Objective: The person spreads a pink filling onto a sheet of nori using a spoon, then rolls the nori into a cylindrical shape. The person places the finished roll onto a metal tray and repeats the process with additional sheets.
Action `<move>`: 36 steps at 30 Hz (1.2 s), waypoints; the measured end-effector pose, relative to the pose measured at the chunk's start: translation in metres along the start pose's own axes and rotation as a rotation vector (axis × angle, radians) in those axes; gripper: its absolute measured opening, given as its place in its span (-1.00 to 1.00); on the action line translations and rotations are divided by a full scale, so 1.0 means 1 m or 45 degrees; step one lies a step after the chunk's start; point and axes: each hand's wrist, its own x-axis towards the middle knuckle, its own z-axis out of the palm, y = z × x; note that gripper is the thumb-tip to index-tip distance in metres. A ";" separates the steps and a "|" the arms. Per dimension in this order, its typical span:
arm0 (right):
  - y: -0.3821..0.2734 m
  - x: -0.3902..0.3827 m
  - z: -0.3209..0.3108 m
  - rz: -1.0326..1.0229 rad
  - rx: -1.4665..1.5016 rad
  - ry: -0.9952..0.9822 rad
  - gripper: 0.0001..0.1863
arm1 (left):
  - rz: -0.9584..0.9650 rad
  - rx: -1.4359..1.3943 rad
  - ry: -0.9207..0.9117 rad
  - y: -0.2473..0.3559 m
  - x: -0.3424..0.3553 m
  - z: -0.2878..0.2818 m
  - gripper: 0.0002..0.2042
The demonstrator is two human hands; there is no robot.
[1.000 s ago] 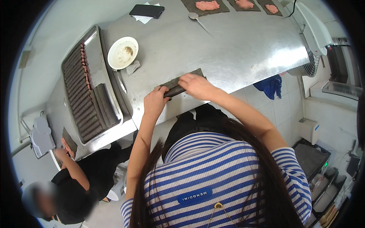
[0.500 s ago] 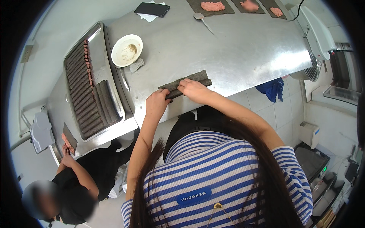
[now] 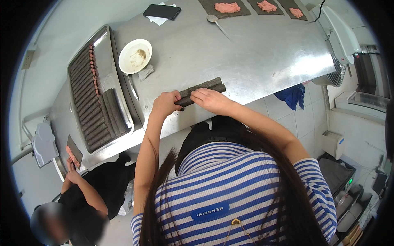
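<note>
A dark seaweed sheet [image 3: 214, 84], rolled along its near edge, lies near the front of the steel table [image 3: 266, 49]. My left hand [image 3: 168, 102] grips the left end of the roll, thumb and fingers closed on it. My right hand [image 3: 207, 100] presses on the roll just to the right, its fingers bent over it. Left of my hands a white bowl [image 3: 129, 53] with brown residue stands beside a spoon [image 3: 132, 88] and a crumpled paper [image 3: 145, 72]. A metal tray [image 3: 129, 112] farther left holds several dark rolls [image 3: 92, 125], some with pink ends showing.
Dark sheets with pink paste [image 3: 227, 7], a spoon [image 3: 212, 19] and a phone [image 3: 162, 12] lie at the back. A co-worker [image 3: 86, 209] at lower left handles another pasted sheet [image 3: 72, 147]. A white machine [image 3: 342, 33] stands at right, a blue cloth [image 3: 289, 96] below the table edge.
My right hand has shifted slightly left and down along the roll, its fingers now nearer my left hand. The co-worker's hands have moved closer together at the pasted sheet.
</note>
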 end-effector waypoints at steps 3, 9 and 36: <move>-0.002 0.003 0.005 0.081 -0.018 -0.043 -0.70 | 0.097 0.000 0.136 -0.002 -0.001 0.004 -0.66; 0.003 0.006 0.019 0.122 -0.052 -0.058 -0.71 | 0.297 0.248 0.549 0.007 -0.013 0.029 -0.66; 0.000 0.013 0.019 0.235 0.093 -0.113 -0.77 | 0.229 0.193 0.515 -0.001 -0.021 0.022 -0.68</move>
